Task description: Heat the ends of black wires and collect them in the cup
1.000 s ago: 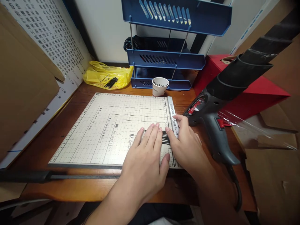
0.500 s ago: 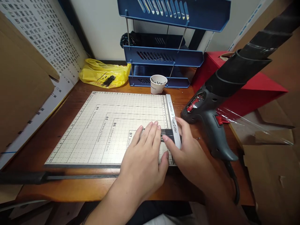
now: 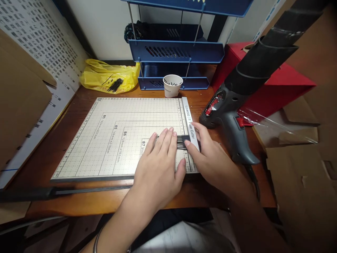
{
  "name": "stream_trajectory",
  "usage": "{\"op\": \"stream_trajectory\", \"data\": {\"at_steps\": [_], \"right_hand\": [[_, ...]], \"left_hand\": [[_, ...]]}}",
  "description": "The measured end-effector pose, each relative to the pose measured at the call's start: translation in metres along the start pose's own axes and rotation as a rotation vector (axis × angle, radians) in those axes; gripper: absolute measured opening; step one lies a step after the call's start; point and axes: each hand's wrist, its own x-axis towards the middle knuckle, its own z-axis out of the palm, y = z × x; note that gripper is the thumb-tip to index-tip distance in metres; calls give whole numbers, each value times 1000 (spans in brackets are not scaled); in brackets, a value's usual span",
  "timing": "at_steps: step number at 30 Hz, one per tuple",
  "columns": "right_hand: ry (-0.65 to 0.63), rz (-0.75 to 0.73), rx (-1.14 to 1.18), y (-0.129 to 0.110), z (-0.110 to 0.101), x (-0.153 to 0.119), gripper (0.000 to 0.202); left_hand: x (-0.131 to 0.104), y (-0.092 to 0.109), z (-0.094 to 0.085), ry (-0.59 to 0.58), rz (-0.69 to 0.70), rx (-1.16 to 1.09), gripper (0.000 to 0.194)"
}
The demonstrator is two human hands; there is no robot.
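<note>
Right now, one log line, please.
left hand over black strips | right hand at strips' ends | strips on paper cutter | white cup behind

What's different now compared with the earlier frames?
The right hand has slid its thumb toward the person, uncovering more of the black strips beside the metal edge. Nothing was visibly released. The left hand stays flat over them; the cutter board stays put.
</note>
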Motion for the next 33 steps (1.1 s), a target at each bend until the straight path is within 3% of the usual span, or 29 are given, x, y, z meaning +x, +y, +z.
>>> {"op": "stream_trajectory", "data": {"at_steps": [7, 10, 18, 22, 27, 30, 33], "right_hand": [[59, 46, 25, -8, 3, 7, 48], [116, 58, -37, -10, 5, 8, 56], [87, 82, -100, -14, 4, 11, 55], [80, 43, -15, -9, 5, 11, 51], [36, -60, 72, 1, 6, 4, 63], [14, -89, 152, 8, 3, 1, 56], [191, -77, 299, 18, -4, 3, 48]], "left_hand": [[-1, 0, -2, -21, -2, 3, 63], [-1, 0, -2, -21, -3, 10, 62], [-1, 1, -1, -1, 6, 8, 61], [-1, 1, -1, 9, 1, 4, 61], [0, 1, 0, 8, 2, 5, 62], [0, 1, 0, -2, 2, 6, 63], [0, 1, -1, -19, 13, 3, 62]]}}
